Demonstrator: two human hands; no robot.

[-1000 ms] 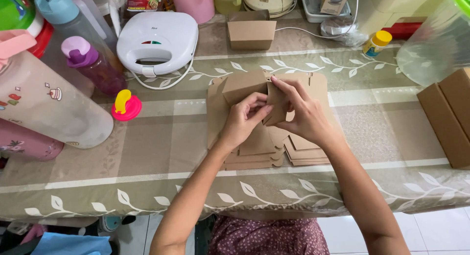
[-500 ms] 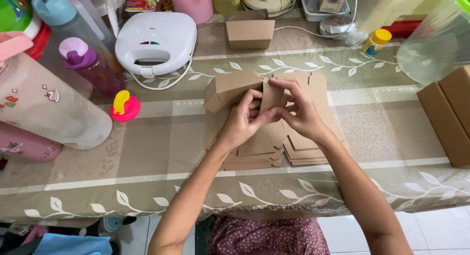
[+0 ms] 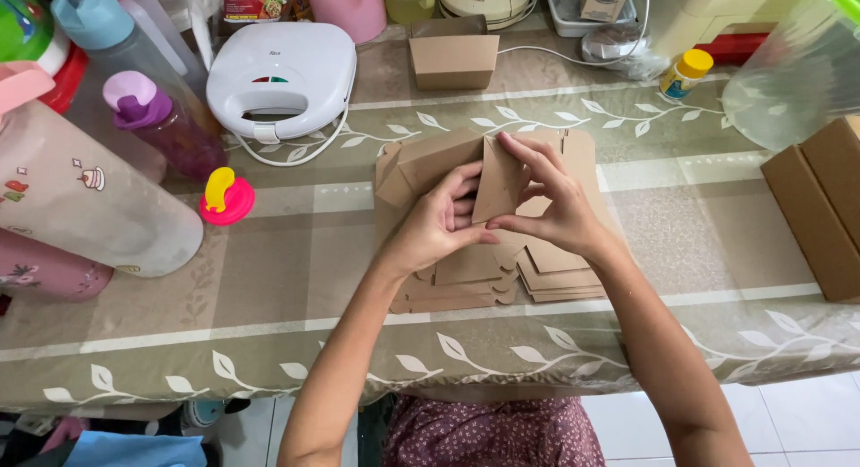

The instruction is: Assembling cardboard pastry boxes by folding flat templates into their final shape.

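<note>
Cardboard box (image 3: pixel 448 162): plain brown, thin card, half folded; one long panel runs up and left, and a pointed triangular flap stands up in the middle between the hands.
Where it is: held just above a stack of flat cardboard blanks (image 3: pixel 502 274) at the middle of the table (image 3: pixel 269 297), near its front edge.
Left hand (image 3: pixel 439 225): fingers curled round the box from the left, thumb pressed to the base of the flap; closed on the card.
Right hand (image 3: pixel 555 207): fingertips pinch the flap's upper edge, thumb under it; clamped on the card.
Blanks: same brown, scalloped tabs showing at the front, lying flat on the leaf-patterned cloth.
Nearby: a finished small box (image 3: pixel 452 59) at the far side, a white sandwich maker (image 3: pixel 282 73) to the left, more brown boxes (image 3: pixel 820 207) at the right edge.
</note>
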